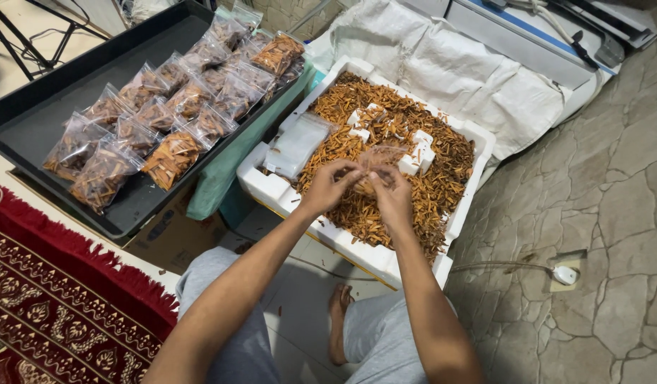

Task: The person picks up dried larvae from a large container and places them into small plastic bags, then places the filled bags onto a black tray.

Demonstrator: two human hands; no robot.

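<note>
A white foam box (261, 183) lies in front of me, filled with orange-brown dried strips (442, 188). Both my hands are over its near middle. My left hand (327, 186) and my right hand (392, 195) pinch the top of a small clear plastic bag (374, 162) between them, holding it open over the strips. A stack of empty clear bags (297, 144) lies at the box's left end. A few white foam chunks (417, 153) sit among the strips.
A black tray (55, 99) at the left holds several filled, sealed bags (168, 156) in rows. A red patterned rug (51, 306) lies at lower left. White sacks (470, 71) are behind the box. A white plug on a cord (564, 274) rests on the stone floor.
</note>
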